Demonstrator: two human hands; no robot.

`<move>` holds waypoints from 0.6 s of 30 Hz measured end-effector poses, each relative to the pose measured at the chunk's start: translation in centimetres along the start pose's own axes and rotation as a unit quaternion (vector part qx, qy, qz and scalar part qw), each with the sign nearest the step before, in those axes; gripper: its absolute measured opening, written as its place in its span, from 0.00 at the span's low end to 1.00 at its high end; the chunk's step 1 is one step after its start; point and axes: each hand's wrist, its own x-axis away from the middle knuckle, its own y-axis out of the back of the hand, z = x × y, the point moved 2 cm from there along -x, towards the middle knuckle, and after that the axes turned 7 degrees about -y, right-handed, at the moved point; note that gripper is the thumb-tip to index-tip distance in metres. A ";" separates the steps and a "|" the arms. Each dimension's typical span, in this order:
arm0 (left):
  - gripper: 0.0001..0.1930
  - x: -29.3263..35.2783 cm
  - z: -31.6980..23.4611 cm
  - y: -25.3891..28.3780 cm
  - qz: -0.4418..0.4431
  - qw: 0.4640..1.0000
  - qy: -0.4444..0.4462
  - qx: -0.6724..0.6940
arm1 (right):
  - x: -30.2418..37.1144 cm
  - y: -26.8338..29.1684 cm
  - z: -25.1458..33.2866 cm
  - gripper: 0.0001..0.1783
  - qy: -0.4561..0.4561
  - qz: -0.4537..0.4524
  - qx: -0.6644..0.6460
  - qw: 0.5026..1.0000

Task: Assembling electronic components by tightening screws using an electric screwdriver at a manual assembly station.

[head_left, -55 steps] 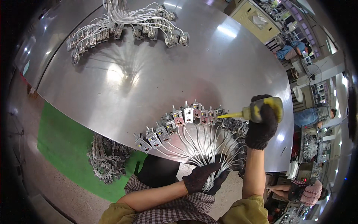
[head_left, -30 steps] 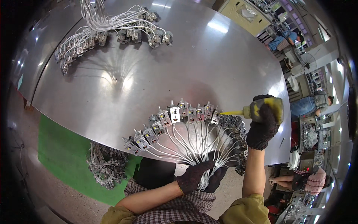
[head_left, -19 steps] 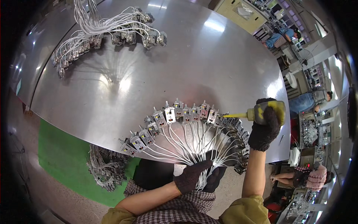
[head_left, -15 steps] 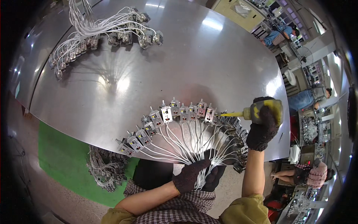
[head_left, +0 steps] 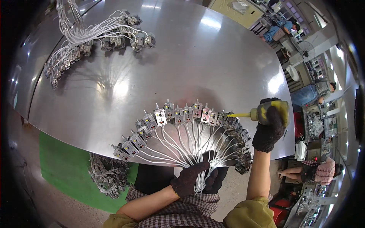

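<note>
My left hand (head_left: 189,179), in a dark knitted glove, is closed around a bundle of white cables (head_left: 200,181) at the table's near edge. The cables fan out to several small metal switch-like boxes (head_left: 187,114) with short shafts, set in an arc on the table. My right hand (head_left: 267,133), gloved alike, grips a yellow squeeze bottle (head_left: 281,108) tipped on its side. Its long thin yellow nozzle (head_left: 239,115) points left, the tip at the boxes on the arc's right part. Whether the tip touches one, I cannot tell.
A second bunch of cabled boxes (head_left: 119,41) lies at the table's far left. Another heap (head_left: 109,176) sits low on the green floor covering (head_left: 57,163), left of my legs. A beige cabinet (head_left: 237,11) stands beyond the table. Several people work at benches on the right.
The nozzle tip has shifted right along the arc of boxes. The whole table scene sits slightly farther left in view. Both hands keep their holds.
</note>
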 end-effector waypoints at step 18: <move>0.24 0.3 -0.3 -1.1 -0.001 1.000 0.001 0.007 | -1.0 2.8 0.1 0.18 0.015 -0.007 0.033 0.999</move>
